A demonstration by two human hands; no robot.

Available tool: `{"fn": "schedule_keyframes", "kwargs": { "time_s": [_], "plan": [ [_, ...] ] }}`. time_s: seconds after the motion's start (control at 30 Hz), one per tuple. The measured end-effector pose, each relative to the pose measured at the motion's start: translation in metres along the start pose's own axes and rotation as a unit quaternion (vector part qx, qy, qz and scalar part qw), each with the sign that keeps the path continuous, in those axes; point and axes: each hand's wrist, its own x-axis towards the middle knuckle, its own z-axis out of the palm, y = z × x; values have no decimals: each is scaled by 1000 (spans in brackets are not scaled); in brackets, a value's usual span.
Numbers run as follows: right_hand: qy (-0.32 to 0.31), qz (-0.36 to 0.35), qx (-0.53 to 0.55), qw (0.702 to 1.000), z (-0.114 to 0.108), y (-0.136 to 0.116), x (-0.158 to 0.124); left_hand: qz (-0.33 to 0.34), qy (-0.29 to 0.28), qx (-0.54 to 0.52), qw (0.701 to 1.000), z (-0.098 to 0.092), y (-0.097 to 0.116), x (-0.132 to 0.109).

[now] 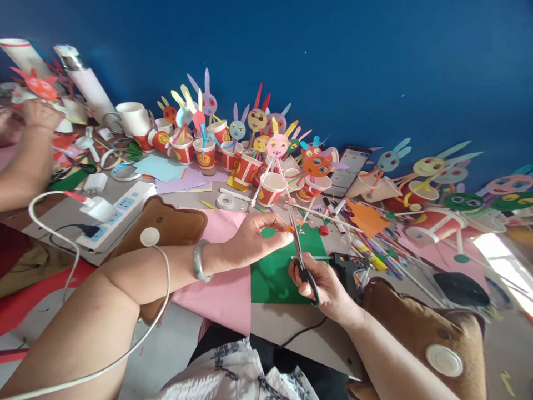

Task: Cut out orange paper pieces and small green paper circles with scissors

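My left hand pinches a small orange piece of paper between thumb and fingertips. Around the handles of black-handled scissors my right hand is closed, the blades pointing up and away from me beside the orange piece. Whether the blades touch the paper I cannot tell. Beneath both hands lie a green sheet and a pink sheet. Small paper scraps are scattered just beyond the scissor tips.
Red-and-white paper cups with paper rabbit faces line the wall. A phone leans among them. At left are a power strip, a white cable over my left arm and another person's hand. Brown cushions flank the sheets; markers lie right.
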Motion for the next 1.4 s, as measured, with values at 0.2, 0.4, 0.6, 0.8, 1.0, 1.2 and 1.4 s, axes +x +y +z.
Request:
{"fn": "schedule_keyframes", "kwargs": {
  "time_s": [0.2, 0.4, 0.6, 0.8, 1.0, 1.2, 1.4],
  "plan": [
    [2, 1, -5, 1000, 0, -1, 0, 4, 2, -2, 1000, 0, 0, 0],
    [0, 1, -10, 1000, 0, 1, 0, 10, 0, -7, 1000, 0, -1, 1],
    [0, 2, -8, 1000, 0, 2, 0, 5, 1, -6, 1000, 0, -1, 0],
    [3, 4, -11, 1000, 0, 0, 0, 5, -6, -6, 1000, 0, 1, 0],
    [4, 1, -14, 1000, 0, -2, -1, 16, -9, 0, 1000, -2, 3, 0],
    [8, 6, -14, 1000, 0, 0, -1, 22, -9, 0, 1000, -2, -1, 1],
    [12, 4, -8, 1000, 0, 2, -1, 22, 12, -20, 999, -3, -2, 1]
  ]
}}
